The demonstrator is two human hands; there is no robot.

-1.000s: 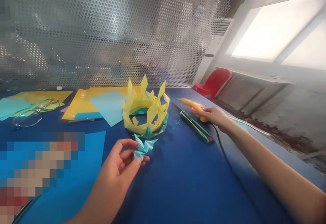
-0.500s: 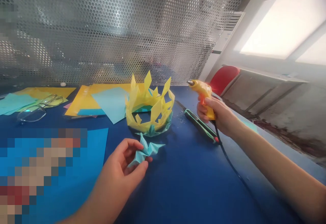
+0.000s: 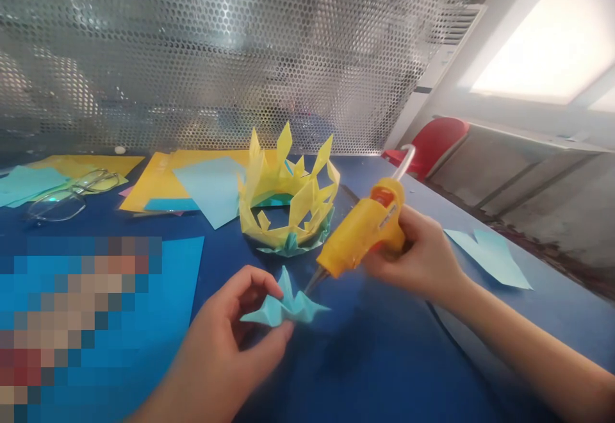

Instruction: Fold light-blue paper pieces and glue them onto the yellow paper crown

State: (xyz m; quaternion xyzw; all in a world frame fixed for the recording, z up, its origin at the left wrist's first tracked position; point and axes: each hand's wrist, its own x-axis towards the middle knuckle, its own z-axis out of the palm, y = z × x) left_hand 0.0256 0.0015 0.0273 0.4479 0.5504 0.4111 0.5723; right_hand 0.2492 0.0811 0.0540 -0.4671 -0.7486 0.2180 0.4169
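Note:
My left hand (image 3: pixel 230 340) pinches a folded light-blue paper piece (image 3: pixel 288 307) between thumb and fingers, low in the middle of the view. My right hand (image 3: pixel 418 256) is wrapped round a yellow glue gun (image 3: pixel 362 234), which is tilted down to the left. Its metal tip is close to the right part of the folded piece; whether they touch I cannot tell. A white glue stick (image 3: pixel 404 161) sticks out of the gun's back. Just beyond my left hand stands a yellow paper crown (image 3: pixel 300 208) with pointed tips and teal folded pieces along its lower front edge.
Eyeglasses (image 3: pixel 60 205) and coloured papers (image 3: pixel 158 179) lie at the back left of the blue table (image 3: pixel 365 359). A bright blue sheet (image 3: pixel 168 320) is at the left, partly under a pixelated area. Another light-blue paper (image 3: pixel 494 259) lies at the right. Behind are a red chair (image 3: pixel 444 141) and perforated metal.
My right hand has brought the glue gun down and turned it so that the tip points at the folded piece. My left hand has shifted slightly right and turned the piece.

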